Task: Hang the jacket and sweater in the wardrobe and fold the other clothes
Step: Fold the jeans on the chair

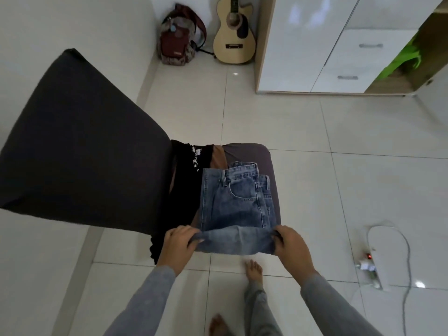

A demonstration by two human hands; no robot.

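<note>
Both arms reach forward and down. The left hand (175, 246) and right hand (292, 247) each grip one side of the jeans' (238, 200) near fold, fingers curled round the denim. The jeans lie on a dark-covered chair (80, 141) seat, over black and brown clothes (185, 190), on a white tiled floor (339, 185) near a white wardrobe (312, 44).

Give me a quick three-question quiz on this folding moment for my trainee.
1. True or false: the left hand and the right hand both grip the near fold of the jeans.
2. In the picture, the guitar stands A) left of, B) right of, C) in front of the backpack.
3. Fill in: the jeans are being folded on the ____.
Key: 1 true; 2 B; 3 chair.
</note>
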